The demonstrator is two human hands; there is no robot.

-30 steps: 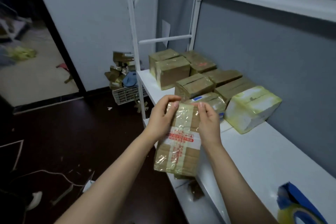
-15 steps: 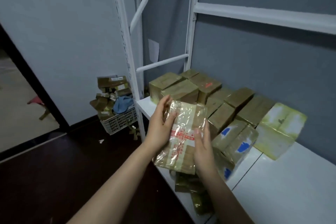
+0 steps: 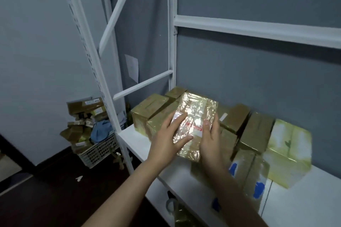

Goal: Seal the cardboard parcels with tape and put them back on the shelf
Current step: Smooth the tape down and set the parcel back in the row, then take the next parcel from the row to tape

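left hand fingers flat on parcel; right hand grips edge

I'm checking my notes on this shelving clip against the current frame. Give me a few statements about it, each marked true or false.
1. The left hand and the right hand both touch the tape-wrapped parcel. True.
2. The print on that parcel is blue. False: it is red.
3. The basket stands on the shelf. False: it stands on the floor, left of the shelf's frame.
4. A pale yellowish parcel lies at the right end of the boxes on the shelf. True.
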